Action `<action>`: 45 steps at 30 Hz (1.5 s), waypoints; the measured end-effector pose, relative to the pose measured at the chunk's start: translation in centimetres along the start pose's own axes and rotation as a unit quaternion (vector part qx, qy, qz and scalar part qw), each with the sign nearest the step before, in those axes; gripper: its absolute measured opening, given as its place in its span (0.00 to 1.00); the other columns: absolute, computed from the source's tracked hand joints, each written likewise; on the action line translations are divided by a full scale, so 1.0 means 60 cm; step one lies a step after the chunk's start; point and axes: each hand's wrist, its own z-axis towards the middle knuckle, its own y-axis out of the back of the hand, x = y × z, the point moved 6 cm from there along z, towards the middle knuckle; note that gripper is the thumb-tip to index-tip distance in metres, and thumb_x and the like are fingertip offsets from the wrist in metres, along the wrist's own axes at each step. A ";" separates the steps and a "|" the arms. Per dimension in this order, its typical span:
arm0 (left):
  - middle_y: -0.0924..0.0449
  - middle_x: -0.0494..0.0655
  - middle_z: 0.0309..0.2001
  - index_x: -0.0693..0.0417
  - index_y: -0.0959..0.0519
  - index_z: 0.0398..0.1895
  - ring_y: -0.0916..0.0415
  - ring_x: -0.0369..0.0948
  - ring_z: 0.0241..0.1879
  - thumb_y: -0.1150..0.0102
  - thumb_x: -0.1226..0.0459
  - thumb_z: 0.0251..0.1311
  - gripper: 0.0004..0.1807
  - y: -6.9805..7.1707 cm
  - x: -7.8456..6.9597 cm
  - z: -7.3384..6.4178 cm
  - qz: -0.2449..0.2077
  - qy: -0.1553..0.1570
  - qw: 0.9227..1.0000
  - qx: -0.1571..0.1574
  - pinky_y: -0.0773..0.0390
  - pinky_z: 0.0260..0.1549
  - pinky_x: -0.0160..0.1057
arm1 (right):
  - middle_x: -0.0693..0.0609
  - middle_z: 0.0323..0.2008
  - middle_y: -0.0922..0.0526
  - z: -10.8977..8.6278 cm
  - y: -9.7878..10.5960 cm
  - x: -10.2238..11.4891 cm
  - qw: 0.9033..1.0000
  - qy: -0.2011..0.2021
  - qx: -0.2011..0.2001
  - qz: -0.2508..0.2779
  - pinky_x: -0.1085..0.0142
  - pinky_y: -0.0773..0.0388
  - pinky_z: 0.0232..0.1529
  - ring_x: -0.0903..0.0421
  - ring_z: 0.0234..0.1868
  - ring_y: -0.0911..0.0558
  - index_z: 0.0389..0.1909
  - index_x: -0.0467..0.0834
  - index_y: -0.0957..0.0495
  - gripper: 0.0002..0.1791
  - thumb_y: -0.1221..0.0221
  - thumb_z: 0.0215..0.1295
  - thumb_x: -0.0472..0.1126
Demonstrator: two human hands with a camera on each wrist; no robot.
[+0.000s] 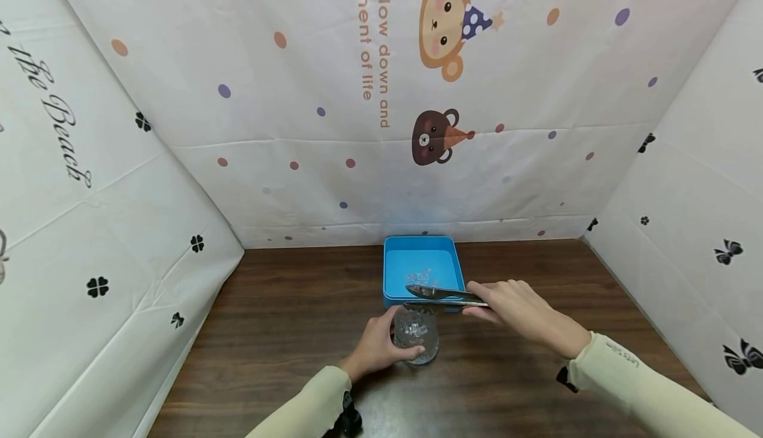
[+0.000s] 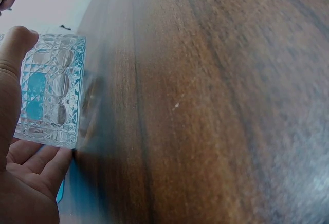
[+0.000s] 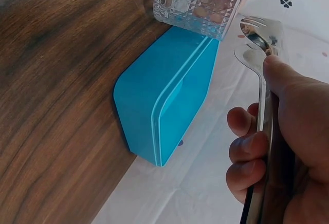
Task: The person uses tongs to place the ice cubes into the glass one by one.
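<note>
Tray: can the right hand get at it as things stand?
Probably yes: the tray is open-topped, the right hand holds tongs by the near edge, and the glass stands in front without covering the opening.

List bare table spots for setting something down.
Free: tabletop left of the blue tray, between left cloth and left hand; also right of the tray, between right hand and right cloth. Crowded: the tray's near edge, where glass and tongs bunch between both hands.

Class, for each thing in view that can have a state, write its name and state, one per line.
Glass: upright, gripped by the left hand
Tongs: tips apart, held in the right hand
Blue box: uncovered, upright
Clear pieces: loose inside the box
Back cloth: hung up, creased
</note>
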 end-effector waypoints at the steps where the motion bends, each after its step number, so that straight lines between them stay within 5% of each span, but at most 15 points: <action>1: 0.17 0.42 0.49 0.49 0.29 0.67 0.19 0.31 0.42 0.25 0.42 0.53 0.42 0.000 0.000 0.000 -0.001 0.000 1.000 0.000 0.18 0.40 0.33 | 0.66 0.18 0.32 0.000 0.000 0.000 1.000 0.000 0.000 0.000 0.72 0.51 0.15 0.70 0.12 0.44 0.42 0.47 0.22 0.15 0.36 0.70 0.55; 9: 0.17 0.43 0.51 0.50 0.29 0.68 0.18 0.31 0.43 0.25 0.42 0.54 0.42 0.002 -0.003 0.000 -0.002 -0.005 1.000 0.000 0.18 0.41 0.34 | 0.68 0.16 0.37 0.003 0.003 -0.004 1.000 0.007 -0.027 0.003 0.72 0.53 0.15 0.70 0.12 0.45 0.41 0.48 0.23 0.14 0.35 0.69 0.54; 20: 0.18 0.44 0.56 0.49 0.30 0.70 0.18 0.34 0.50 0.25 0.42 0.54 0.44 -0.001 0.000 -0.001 -0.007 0.001 1.000 0.002 0.18 0.46 0.36 | 0.64 0.20 0.26 0.027 0.009 -0.038 0.999 -0.006 -0.044 0.008 0.72 0.49 0.13 0.70 0.13 0.43 0.47 0.47 0.21 0.16 0.33 0.68 0.52; 33: 0.18 0.45 0.56 0.49 0.30 0.70 0.19 0.34 0.50 0.25 0.42 0.54 0.44 0.002 -0.004 0.001 0.002 0.001 1.000 0.001 0.18 0.45 0.36 | 0.62 0.16 0.36 0.069 -0.003 -0.094 0.999 -0.042 -0.004 0.006 0.68 0.45 0.15 0.64 0.13 0.37 0.51 0.43 0.21 0.19 0.34 0.70 0.52; 45: 0.18 0.45 0.56 0.49 0.30 0.69 0.18 0.35 0.51 0.25 0.43 0.54 0.43 0.001 -0.004 0.001 0.002 0.004 1.000 0.002 0.18 0.47 0.36 | 0.58 0.16 0.32 0.098 -0.029 -0.141 0.998 -0.051 0.025 0.015 0.65 0.36 0.17 0.62 0.15 0.32 0.58 0.36 0.22 0.27 0.35 0.70 0.52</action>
